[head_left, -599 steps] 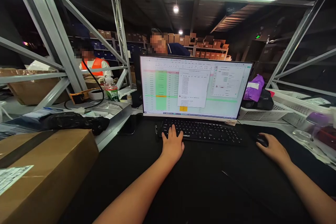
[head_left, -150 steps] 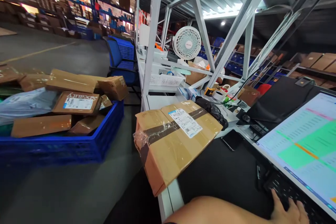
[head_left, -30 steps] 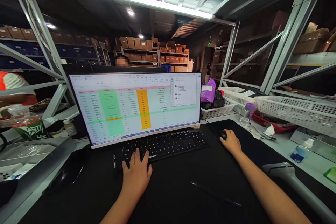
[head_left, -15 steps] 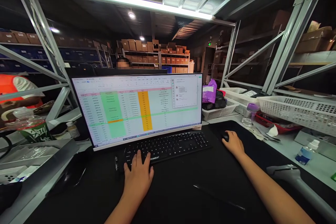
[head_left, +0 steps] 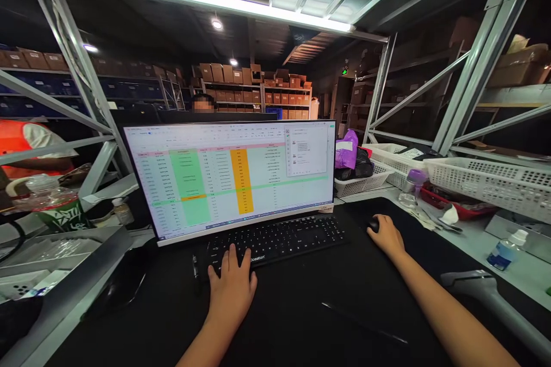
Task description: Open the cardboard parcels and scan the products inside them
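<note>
My left hand lies with fingers spread over the lower left part of a black keyboard. Over at the right, my right hand is curled on a small black computer mouse, most of it covered by the fingers. Behind the keyboard stands a monitor with a spreadsheet in green, orange and pink, and a small chat-like window at its upper right. A black pen lies left of my left hand. Between my forearms a thin dark stick-like thing rests on the black desk mat.
At right lie a grey barcode scanner, a spray bottle and white baskets, one with a purple bag. At left are a green-labelled bottle and a metal tray. A person in an orange vest is at far left.
The whole view has shifted slightly, so things sit a little further right. Both hands keep their places on the keyboard and the mouse, and the screen looks the same.
</note>
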`<state>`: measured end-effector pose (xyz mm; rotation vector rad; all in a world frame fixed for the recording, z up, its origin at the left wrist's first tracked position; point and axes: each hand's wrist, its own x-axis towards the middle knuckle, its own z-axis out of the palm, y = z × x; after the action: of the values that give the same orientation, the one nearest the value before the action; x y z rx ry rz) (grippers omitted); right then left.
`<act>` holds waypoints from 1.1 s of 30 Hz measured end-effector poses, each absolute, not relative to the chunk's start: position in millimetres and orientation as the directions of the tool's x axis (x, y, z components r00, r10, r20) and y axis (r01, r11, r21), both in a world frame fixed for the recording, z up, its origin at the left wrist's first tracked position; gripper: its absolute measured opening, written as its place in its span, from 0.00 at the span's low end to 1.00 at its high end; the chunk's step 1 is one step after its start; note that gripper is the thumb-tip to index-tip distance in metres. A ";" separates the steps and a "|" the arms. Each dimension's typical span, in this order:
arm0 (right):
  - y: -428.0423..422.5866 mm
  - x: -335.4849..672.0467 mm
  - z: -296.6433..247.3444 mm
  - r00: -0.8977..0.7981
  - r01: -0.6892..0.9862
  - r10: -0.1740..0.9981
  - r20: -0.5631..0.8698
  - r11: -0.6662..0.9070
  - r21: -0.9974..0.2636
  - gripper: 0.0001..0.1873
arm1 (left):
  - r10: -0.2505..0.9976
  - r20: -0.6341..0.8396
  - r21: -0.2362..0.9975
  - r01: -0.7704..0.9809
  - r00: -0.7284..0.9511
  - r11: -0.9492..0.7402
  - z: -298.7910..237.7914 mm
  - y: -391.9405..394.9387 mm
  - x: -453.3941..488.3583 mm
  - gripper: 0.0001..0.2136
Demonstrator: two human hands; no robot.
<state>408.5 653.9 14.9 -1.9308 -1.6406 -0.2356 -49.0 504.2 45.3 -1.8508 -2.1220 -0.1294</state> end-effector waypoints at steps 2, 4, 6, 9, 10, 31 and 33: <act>652.8 407.8 16.0 0.222 0.946 0.842 0.492 -0.064 -0.317 0.21 | 0.950 0.291 -0.140 0.978 -0.109 0.155 46.1 504.1 -48.8 0.25; 651.4 407.2 17.0 0.217 0.946 0.843 0.492 -0.058 -0.319 0.21 | 0.953 0.283 -0.133 0.979 -0.109 0.151 46.9 503.8 -48.5 0.25; 649.9 406.8 17.8 0.215 0.945 0.848 0.485 -0.054 -0.323 0.22 | 0.953 0.283 -0.125 0.981 -0.108 0.148 47.3 503.3 -48.3 0.25; 648.7 406.6 18.3 0.221 0.940 0.854 0.471 -0.058 -0.335 0.22 | 0.949 0.297 -0.124 0.982 -0.103 0.145 46.4 503.0 -48.4 0.25; 648.6 406.6 18.3 0.224 0.939 0.855 0.468 -0.061 -0.339 0.22 | 0.948 0.302 -0.126 0.981 -0.102 0.145 45.9 503.1 -48.5 0.25; 648.4 406.6 20.0 0.226 0.940 0.865 0.448 -0.073 -0.332 0.23 | 0.946 0.309 -0.161 0.975 -0.095 0.150 45.4 505.0 -48.2 0.24; 648.6 406.7 20.2 0.221 0.941 0.866 0.449 -0.068 -0.331 0.23 | 0.946 0.309 -0.156 0.976 -0.098 0.151 46.1 504.5 -48.0 0.24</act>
<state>406.7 648.6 20.2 -1.9478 -1.6608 -0.1774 -48.0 504.5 46.1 -1.8466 -2.1012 -0.1251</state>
